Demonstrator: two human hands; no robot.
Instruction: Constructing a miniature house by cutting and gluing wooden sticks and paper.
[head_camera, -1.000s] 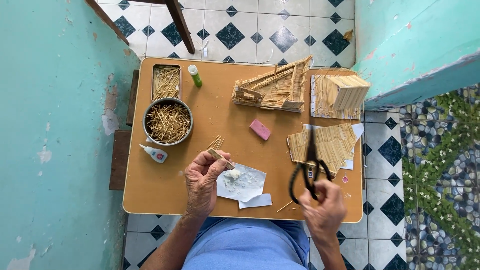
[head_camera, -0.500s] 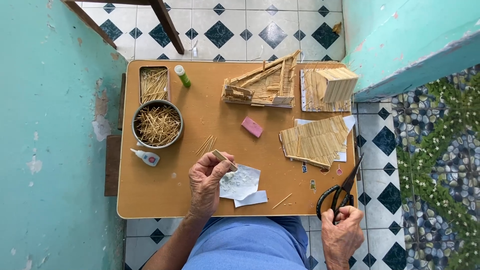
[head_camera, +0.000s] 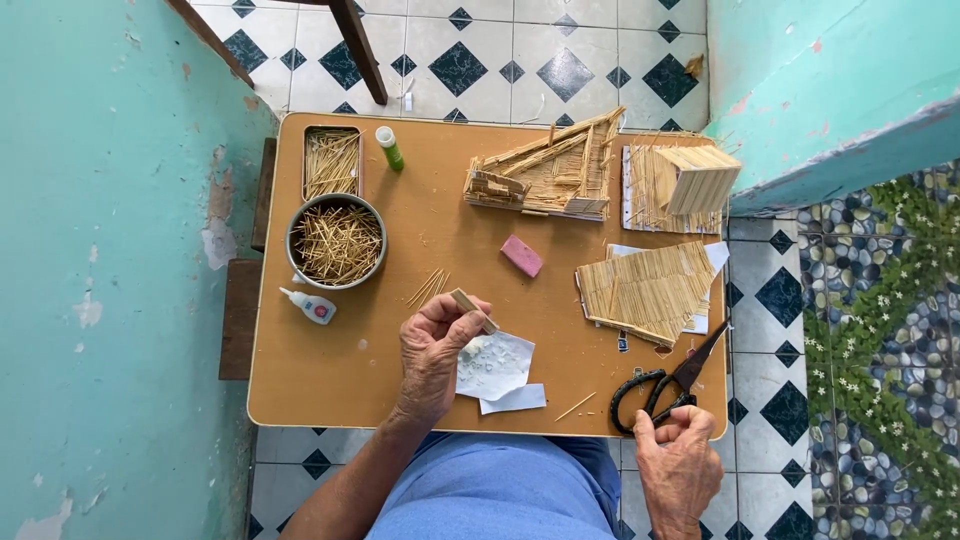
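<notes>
A small flat bundle of sticks is sitting pinched between the thumb and fingertips of the left hand, just above a crumpled white paper lying on the wooden table. The bundle's long axis is running diagonally, its upper end pointing up and left, its lower end down and right toward the paper. The left hand is curling over it, knuckles up, wrist bending in from the near table edge; the bundle's underside is staying hidden behind the fingers.

The right hand is resting at the near right corner of the table, fingers folding loosely over the lower handle loop of the black scissors; whether they are passing through the loop is hard to tell. The scissors are lying with blades pointing up and right, away from that hand.

Beyond the left hand, a few loose sticks are lying nearby, with a pink eraser to their right. Farther left, a round tin of sticks and a small glue bottle are sitting. Beyond the right hand, a flat stick panel is lying, and farther still a stick-built model.
</notes>
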